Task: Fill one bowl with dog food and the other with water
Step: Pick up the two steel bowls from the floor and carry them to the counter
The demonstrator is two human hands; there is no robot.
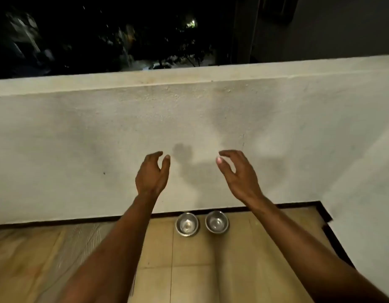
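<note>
My left hand point(153, 172) and right hand point(237, 171) hover loosely spread, holding nothing, above two steel bowls point(187, 224) on the floor point(189, 270).

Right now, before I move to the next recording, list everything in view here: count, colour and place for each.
bowls: two, shiny metal, side by side on the floor against the foot of the wall; left bowl, right bowl; both look empty
floor: one, tan tiles, lower part of the view
skirting strip: one, dark, along the base of the wall
wall: one, off-white, rough, a low parapet across the middle with hand shadows on it
side wall: one, off-white, at the right
trees and a small light: dark night scene beyond the parapet, details too dim to tell
left hand: raised before the wall, fingers loosely curled, holding nothing
right hand: raised likewise, holding nothing
</note>
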